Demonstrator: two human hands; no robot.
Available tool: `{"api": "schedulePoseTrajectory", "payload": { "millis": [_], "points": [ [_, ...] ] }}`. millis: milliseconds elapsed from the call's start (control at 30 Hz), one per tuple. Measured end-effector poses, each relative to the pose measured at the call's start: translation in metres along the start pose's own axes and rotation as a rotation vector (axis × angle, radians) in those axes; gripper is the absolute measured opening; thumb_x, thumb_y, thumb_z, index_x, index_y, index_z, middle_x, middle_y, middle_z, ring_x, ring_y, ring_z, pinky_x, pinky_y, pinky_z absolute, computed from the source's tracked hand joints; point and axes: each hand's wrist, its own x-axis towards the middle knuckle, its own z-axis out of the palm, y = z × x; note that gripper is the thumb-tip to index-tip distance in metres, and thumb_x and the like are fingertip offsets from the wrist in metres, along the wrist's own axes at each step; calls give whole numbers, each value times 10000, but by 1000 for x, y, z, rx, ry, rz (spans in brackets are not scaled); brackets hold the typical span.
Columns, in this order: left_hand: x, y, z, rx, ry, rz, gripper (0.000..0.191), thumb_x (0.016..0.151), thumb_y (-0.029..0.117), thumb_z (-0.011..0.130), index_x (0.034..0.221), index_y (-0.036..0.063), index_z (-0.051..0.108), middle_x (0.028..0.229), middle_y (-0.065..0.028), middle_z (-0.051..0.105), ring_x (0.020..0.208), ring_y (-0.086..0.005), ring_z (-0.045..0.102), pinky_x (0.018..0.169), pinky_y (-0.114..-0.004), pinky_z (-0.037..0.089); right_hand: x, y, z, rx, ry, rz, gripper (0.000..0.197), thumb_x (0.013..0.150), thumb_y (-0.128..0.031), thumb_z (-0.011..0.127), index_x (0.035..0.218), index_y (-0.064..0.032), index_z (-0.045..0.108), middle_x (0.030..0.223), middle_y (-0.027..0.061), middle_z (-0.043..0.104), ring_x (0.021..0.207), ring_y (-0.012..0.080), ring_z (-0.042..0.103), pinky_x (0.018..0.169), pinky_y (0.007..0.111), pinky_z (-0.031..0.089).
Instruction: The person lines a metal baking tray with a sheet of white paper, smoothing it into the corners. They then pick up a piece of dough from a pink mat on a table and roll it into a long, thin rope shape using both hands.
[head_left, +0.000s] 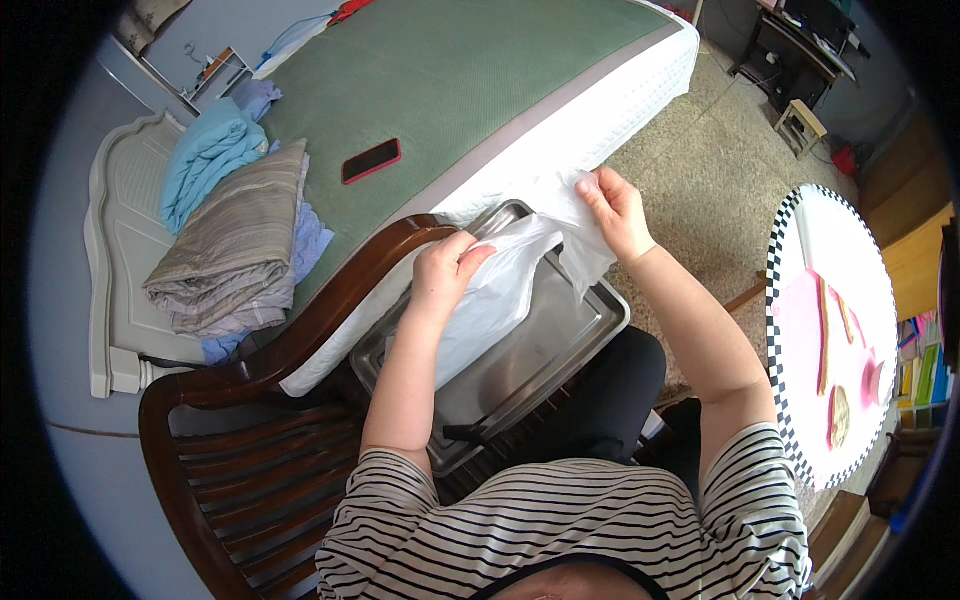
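A thin white plastic bag (491, 300) is stretched between my two hands. My left hand (444, 268) pinches its left part between thumb and fingers. Farther right and higher, my right hand (616, 214) grips another part of the bag, from which a loose flap hangs. Below them a rectangular metal tray (551, 349) rests on the slatted wooden seat, and the bag covers much of the tray's left side. A small black object (463, 433) lies at the tray's near edge.
The dark wooden bench armrest (300, 330) curves close by my left forearm. Beyond stands a bed with a green mat (465, 82), a smartphone (372, 160) and folded bedding (232, 247). At right is a round table with a checkered rim (780, 420), bearing a pink sheet and dough-like strips.
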Motion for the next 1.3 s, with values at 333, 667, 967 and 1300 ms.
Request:
{"api": "schedulePoseTrajectory", "payload": {
  "millis": [333,667,967,1300],
  "points": [
    [2,-2,-11,124,-98,-3,363,828,298,734,703,35,518,582,-144,508,533,-327,510,502,-402,408,-14,6,-5,-52,-89,115,341,962,-259,585,729,-13,556,602,91,500,571,185,472,571,324,427],
    [-9,-8,-7,196,-19,-26,315,860,230,706,722,32,502,587,-147,479,519,-311,447,492,-396,390,-2,0,-26,-424,-169,50,385,985,-353,497,777,-38,571,662,197,555,636,375,551,603,423,451],
    [-11,-15,-14,4,-186,-26,442,732,318,814,704,17,492,576,-147,479,513,-298,412,493,-395,388,-5,9,-28,-227,-120,117,377,993,-342,509,825,-19,607,642,141,559,601,262,524,614,377,451],
    [-39,-36,-28,-100,-212,-248,407,890,200,684,656,1,416,542,-87,361,507,-154,339,471,-329,334,-1,28,-45,-187,-63,196,401,996,-339,516,802,1,608,634,110,542,605,203,482,618,348,446]
  ]
}}
